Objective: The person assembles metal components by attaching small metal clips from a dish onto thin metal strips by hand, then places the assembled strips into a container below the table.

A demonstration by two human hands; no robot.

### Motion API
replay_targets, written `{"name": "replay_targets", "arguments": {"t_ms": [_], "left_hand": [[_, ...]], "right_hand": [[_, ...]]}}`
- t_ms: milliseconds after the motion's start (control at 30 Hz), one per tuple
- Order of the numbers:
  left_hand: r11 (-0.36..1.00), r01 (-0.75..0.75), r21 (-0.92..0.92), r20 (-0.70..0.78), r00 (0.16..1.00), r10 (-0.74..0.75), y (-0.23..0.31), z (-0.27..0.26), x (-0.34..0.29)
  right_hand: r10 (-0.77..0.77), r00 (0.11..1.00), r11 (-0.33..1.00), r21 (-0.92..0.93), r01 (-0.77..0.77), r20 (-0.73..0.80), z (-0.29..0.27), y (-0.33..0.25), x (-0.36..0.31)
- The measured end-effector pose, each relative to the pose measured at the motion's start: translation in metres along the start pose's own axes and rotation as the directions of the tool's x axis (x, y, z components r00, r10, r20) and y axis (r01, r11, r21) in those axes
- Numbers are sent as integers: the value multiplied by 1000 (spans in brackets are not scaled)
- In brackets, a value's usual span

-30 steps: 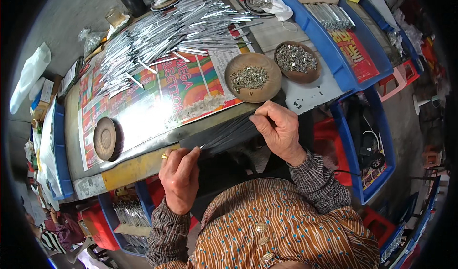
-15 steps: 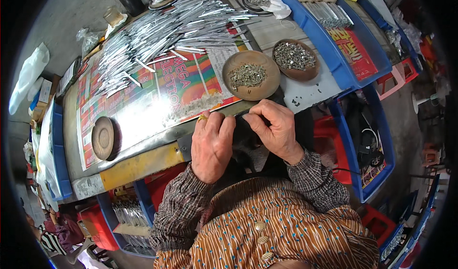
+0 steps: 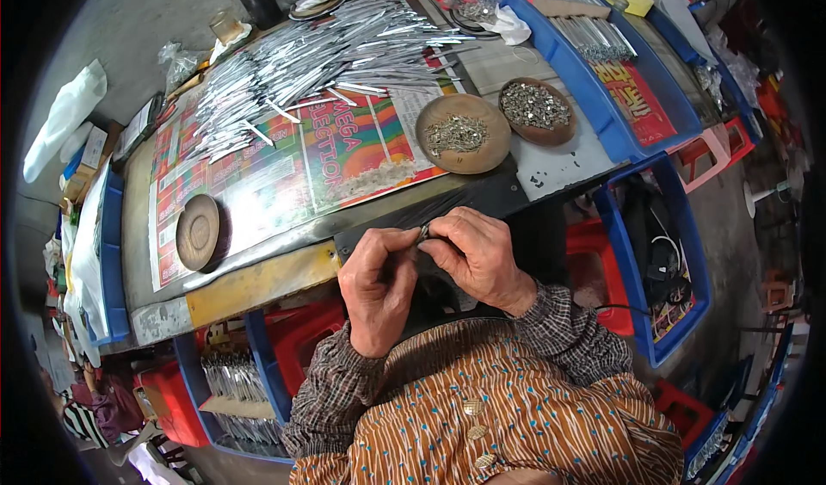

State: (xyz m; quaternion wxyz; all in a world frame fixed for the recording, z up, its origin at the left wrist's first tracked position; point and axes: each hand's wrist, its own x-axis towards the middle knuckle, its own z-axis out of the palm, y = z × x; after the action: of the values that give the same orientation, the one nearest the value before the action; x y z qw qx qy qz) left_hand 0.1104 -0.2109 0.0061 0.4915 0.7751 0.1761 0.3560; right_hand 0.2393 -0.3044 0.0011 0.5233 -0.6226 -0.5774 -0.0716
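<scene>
My left hand (image 3: 377, 289) and my right hand (image 3: 482, 257) meet at the fingertips just off the table's front edge. Between them they pinch a small dark metal piece (image 3: 422, 232), too small to make out its kind. Beyond my hands stands a round wooden dish (image 3: 486, 148) with small brass-coloured pins (image 3: 458, 134) in it. Right of it, a brown dish (image 3: 564, 134) holds many small silvery metal pieces (image 3: 533, 105). A big heap of thin silvery metal strips (image 3: 318, 50) covers the far part of the table.
A smaller wooden dish (image 3: 200, 234) sits at the table's left. Blue trays (image 3: 594, 111) with metal rods stand at the far right, and a blue crate (image 3: 632, 265) lies lower. Below the table are a red stool (image 3: 594, 261) and another blue tray (image 3: 261, 356) holding metal strips.
My left hand has turned, and its index finger now reaches across to the right fingertips. A dark metal piece shows between them. The whole view has shifted slightly.
</scene>
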Motion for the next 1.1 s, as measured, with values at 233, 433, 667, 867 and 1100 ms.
{"name": "replay_targets", "arguments": {"t_ms": [233,433,667,867,1100], "left_hand": [[987,48,-156,44,998,-42,2,-1,-8],[980,-133,146,-6,991,135,12,-16,0],[744,-76,664,-172,953,251,-28,-105,26],[547,-26,837,-169,937,304,-70,-191,47],[483,27,875,-170,952,253,-81,-212,62]], "right_hand": [[48,998,998,39,-46,-35,5,-9,-2],[52,998,995,87,-55,37,8,-10,2],[59,996,998,6,-60,59,-10,-2,7],[97,995,991,-92,-94,36,-13,6,11],[49,998,948,-315,-55,-26,-27,24,17]]}}
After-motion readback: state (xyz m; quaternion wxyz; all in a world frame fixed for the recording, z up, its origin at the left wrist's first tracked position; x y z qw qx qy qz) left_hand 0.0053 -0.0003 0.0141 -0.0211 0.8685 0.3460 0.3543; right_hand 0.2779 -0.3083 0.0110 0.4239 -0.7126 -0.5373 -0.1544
